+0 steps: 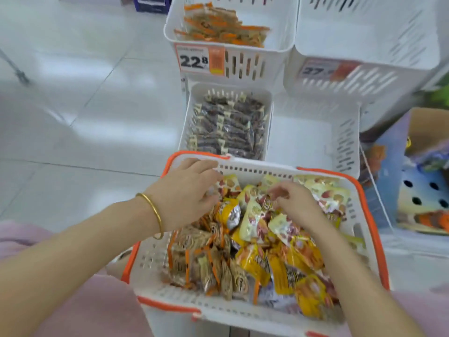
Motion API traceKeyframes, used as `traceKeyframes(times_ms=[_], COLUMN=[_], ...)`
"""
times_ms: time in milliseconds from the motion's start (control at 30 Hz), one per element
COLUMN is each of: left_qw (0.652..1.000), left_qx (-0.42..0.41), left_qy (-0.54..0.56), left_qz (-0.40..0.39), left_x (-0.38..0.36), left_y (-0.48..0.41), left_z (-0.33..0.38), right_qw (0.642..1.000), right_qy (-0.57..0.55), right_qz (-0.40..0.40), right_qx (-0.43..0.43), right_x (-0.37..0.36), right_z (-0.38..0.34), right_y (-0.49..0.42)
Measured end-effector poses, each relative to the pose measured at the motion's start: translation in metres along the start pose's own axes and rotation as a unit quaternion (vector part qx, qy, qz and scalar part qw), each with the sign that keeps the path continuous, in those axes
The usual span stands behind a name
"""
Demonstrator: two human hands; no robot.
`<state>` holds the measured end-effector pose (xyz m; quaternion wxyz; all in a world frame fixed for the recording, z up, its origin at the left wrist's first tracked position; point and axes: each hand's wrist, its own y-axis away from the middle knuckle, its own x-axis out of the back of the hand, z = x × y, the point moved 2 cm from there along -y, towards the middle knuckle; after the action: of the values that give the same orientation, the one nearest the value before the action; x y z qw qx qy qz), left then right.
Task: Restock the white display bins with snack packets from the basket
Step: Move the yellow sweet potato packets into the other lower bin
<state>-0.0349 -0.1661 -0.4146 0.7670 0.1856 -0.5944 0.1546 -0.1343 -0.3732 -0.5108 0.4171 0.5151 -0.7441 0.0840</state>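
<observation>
A white basket with orange handles (243, 310) sits in front of me, full of snack packets: brown-and-orange ones (206, 261) at the left, yellow ones (286, 268) in the middle and right. My left hand (187, 190), with a gold bangle on the wrist, reaches into the far left of the basket, fingers curled down among the packets. My right hand (298, 205) pinches a small packet (266, 201) near the basket's middle. Beyond stand white display bins: one with dark packets (228, 127), one with orange-edged packets (223, 27).
An empty white bin (313, 132) stands right of the dark-packet bin, and another empty one (364, 27) above it. A price tag reading 22.8 (199, 60) hangs on the upper left bin. A cardboard box (418, 171) lies at the right. White tiled floor (85, 81) spreads left.
</observation>
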Motion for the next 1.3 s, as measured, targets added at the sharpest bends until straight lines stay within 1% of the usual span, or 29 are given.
traceKeyframes(times_ms=[67, 167, 267, 333, 367, 433, 500, 567, 667, 733, 767, 867, 967, 1000, 1100, 1167, 1300], left_qw=[0.999, 0.995, 0.993, 0.992, 0.991, 0.990, 0.991, 0.990, 0.978, 0.968, 0.966, 0.958, 0.929, 0.919, 0.913, 0.913, 0.911], left_qx=[0.010, 0.001, -0.004, -0.012, -0.017, -0.028, -0.040, -0.031, 0.012, 0.059, 0.087, 0.174, 0.255, 0.269, 0.279, 0.262, 0.233], left_qy=[-0.015, -0.056, -0.066, -0.080, -0.082, -0.083, -0.074, -0.053, -0.020, 0.007, 0.025, 0.085, 0.201, 0.230, 0.258, 0.280, 0.336], left_qz=[-0.042, -0.084, -0.098, -0.101, -0.103, -0.106, -0.107, -0.130, -0.209, -0.243, -0.241, -0.211, -0.176, -0.172, -0.149, -0.136, -0.045], left_x=[-0.022, -0.041, -0.049, -0.051, -0.053, -0.058, -0.065, -0.077, -0.110, -0.136, -0.146, -0.168, -0.185, -0.189, -0.192, -0.183, -0.138], left_y=[0.007, 0.009, 0.005, -0.002, -0.007, -0.018, -0.030, -0.041, -0.054, -0.066, -0.073, -0.084, -0.089, -0.089, -0.089, -0.091, -0.098], left_z=[0.008, 0.017, 0.019, 0.021, 0.023, 0.026, 0.030, 0.035, 0.037, 0.032, 0.030, 0.029, 0.032, 0.033, 0.037, 0.040, 0.039], right_qw=[0.998, 0.987, 0.955, 0.934, 0.931, 0.934, 0.944, 0.961, 0.986, 0.991, 0.989, 0.975, 0.956, 0.948, 0.932, 0.925, 0.899], right_qy=[0.054, 0.158, 0.297, 0.351, 0.351, 0.321, 0.290, 0.243, 0.104, 0.013, -0.032, -0.151, -0.230, -0.260, -0.300, -0.317, -0.385], right_qz=[-0.001, 0.001, 0.012, 0.004, -0.011, -0.057, -0.070, -0.058, -0.035, 0.007, 0.030, 0.078, 0.088, 0.090, 0.100, 0.099, 0.118], right_qx=[-0.010, -0.007, -0.006, -0.065, -0.105, -0.148, -0.138, -0.118, -0.123, -0.134, -0.138, -0.144, -0.156, -0.163, -0.177, -0.185, -0.174], right_x=[-0.014, -0.034, -0.039, -0.027, -0.018, -0.005, -0.003, -0.006, -0.003, 0.010, 0.017, 0.028, 0.029, 0.027, 0.027, 0.029, 0.032], right_z=[0.016, 0.027, 0.040, 0.051, 0.056, 0.068, 0.072, 0.072, 0.071, 0.074, 0.075, 0.086, 0.094, 0.098, 0.099, 0.097, 0.093], right_y=[0.003, 0.008, 0.008, 0.007, 0.007, 0.010, 0.015, 0.020, 0.025, 0.029, 0.032, 0.034, 0.033, 0.031, 0.028, 0.026, 0.026])
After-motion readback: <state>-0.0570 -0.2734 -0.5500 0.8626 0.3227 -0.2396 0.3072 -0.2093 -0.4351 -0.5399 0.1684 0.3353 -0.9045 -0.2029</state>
